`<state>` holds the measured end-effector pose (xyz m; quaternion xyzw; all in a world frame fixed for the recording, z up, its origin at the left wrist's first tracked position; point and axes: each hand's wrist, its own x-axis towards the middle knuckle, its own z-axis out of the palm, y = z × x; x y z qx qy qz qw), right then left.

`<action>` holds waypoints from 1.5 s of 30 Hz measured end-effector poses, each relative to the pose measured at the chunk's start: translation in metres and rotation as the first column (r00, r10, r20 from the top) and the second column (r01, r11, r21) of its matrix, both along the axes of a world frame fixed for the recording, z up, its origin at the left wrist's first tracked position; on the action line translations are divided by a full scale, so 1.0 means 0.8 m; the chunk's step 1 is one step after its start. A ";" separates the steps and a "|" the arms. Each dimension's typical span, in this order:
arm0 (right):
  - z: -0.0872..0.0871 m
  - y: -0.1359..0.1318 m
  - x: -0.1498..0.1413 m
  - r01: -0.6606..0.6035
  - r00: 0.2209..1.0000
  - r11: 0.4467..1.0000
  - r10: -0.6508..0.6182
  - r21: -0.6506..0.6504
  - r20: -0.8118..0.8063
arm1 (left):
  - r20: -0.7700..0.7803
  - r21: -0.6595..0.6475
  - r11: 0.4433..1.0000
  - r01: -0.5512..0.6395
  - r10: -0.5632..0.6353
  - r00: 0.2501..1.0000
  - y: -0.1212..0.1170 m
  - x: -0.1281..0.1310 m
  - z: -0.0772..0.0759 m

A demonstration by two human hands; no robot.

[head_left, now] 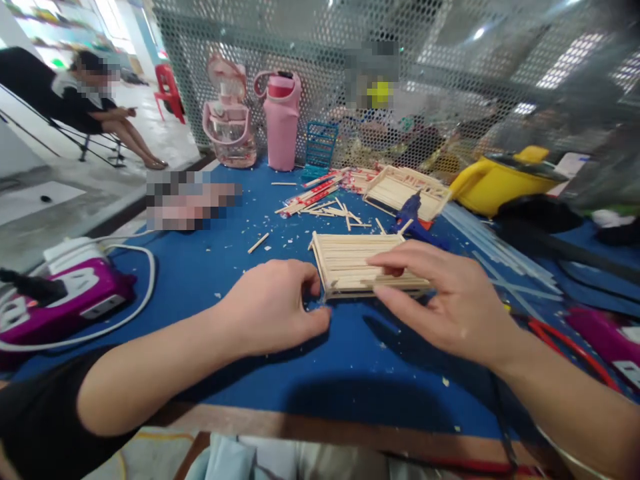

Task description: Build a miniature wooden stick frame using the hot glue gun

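A small rectangular frame of pale wooden sticks (350,257), laid side by side like a slatted panel with a raised edge, sits on the blue tabletop in front of me. My left hand (277,303) rests at its near left corner, the curled fingers beside the edge and the thumb apart from them. Over the right part of the panel hovers my right hand (445,297), its index finger and thumb parted. A short stick lies by those fingertips; whether they touch it I cannot tell. Behind the panel is a blue glue gun (413,217), partly hidden.
Loose sticks (345,212) and red-and-white packets (315,193) lie behind, near another stick frame (400,193). Clear glue sticks (500,247) and a yellow pot (500,183) are at right. Two pink bottles (283,123) stand by the mesh. A purple power strip (75,293) is left. Someone sits beyond.
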<state>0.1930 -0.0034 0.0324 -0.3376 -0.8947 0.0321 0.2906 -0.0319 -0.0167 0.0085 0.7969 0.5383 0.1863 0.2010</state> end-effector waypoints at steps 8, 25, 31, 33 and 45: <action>0.009 0.006 -0.048 -0.096 0.995 0.985 0.101 -0.145 0.022 | 0.070 0.068 0.998 -0.015 0.011 0.998 0.003 0.003 -0.022; -0.011 0.013 -0.056 0.051 0.973 0.933 -0.126 -0.355 -0.193 | 0.045 0.100 0.995 0.001 -0.006 0.999 0.004 0.004 -0.021; -0.013 0.014 -0.057 0.065 0.976 0.941 -0.128 -0.331 -0.174 | 0.047 0.123 0.992 0.008 -0.014 0.999 0.004 0.005 -0.021; -0.013 0.013 -0.057 0.066 0.977 0.943 -0.128 -0.327 -0.170 | 0.048 0.124 0.992 0.006 -0.012 0.999 0.005 0.005 -0.021; -0.016 0.012 -0.056 0.032 0.986 0.953 -0.080 -0.300 -0.150 | 0.034 0.076 0.997 -0.001 -0.002 0.999 0.004 0.004 -0.020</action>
